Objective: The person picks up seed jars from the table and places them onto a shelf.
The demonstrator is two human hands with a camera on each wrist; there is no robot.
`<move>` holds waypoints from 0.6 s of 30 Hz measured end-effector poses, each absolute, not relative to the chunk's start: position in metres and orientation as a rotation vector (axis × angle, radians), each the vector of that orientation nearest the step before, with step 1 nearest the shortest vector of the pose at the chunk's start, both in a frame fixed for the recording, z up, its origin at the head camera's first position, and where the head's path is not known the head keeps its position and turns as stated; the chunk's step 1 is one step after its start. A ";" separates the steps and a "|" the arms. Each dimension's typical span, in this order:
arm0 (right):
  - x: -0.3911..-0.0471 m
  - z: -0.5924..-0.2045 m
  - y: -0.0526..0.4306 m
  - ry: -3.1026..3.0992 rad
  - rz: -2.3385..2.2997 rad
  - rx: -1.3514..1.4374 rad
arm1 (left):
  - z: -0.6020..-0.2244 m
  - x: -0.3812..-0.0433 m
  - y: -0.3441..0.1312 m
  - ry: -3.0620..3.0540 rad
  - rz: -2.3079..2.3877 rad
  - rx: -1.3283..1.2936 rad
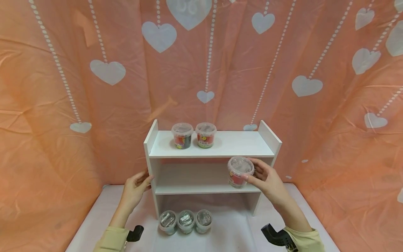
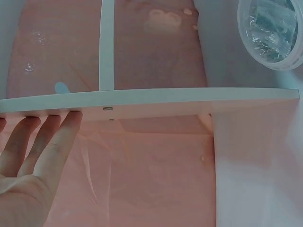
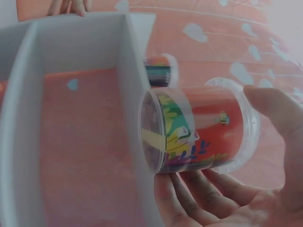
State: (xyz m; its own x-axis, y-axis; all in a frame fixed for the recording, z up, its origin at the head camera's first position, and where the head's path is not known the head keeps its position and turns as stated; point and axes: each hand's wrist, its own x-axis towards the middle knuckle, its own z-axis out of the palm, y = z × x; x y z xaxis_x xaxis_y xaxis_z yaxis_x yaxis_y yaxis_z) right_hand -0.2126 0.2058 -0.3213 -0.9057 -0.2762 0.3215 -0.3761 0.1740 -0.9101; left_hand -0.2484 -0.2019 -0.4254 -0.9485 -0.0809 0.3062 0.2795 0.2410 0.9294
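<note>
My right hand (image 1: pixel 267 180) grips a clear plastic tub (image 1: pixel 240 170) with a lid and a colourful red label, thumb at the lid end and fingers under its side. The tub is in front of the right part of the white shelf unit (image 1: pixel 201 189), overlapping the middle board in the head view. In the right wrist view, a small bee shows on the tub's label (image 3: pixel 213 118). My left hand (image 1: pixel 133 192) is at the unit's left side; in the left wrist view its straight fingers (image 2: pixel 61 142) touch the side panel (image 2: pixel 156 97).
Two similar tubs, one left (image 1: pixel 182 136) and one right (image 1: pixel 205 135), stand on the top board. Below, three lidded tubs (image 1: pixel 185 221) with silvery contents stand in a row on the white table (image 1: pixel 233 238). An orange curtain (image 1: pixel 94 147) with white hearts surrounds the table.
</note>
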 end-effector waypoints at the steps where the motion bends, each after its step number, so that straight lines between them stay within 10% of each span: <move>1: -0.213 -0.317 0.207 -2.344 1.844 0.639 | -0.425 -0.248 -0.202 -2.229 -1.760 -0.182; 18: -0.234 -0.265 0.209 -2.344 1.798 0.506 | -0.426 -0.249 -0.202 -2.216 -1.781 -0.174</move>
State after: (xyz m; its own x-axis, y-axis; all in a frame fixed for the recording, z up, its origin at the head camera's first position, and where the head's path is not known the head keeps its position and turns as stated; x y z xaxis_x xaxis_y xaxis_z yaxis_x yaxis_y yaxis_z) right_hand -0.2336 0.2092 -0.2648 -0.9329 -0.1762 0.3141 -0.3490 0.2271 -0.9092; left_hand -0.2486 -0.2018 -0.4264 -0.9501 -0.0875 0.2995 0.2737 0.2274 0.9346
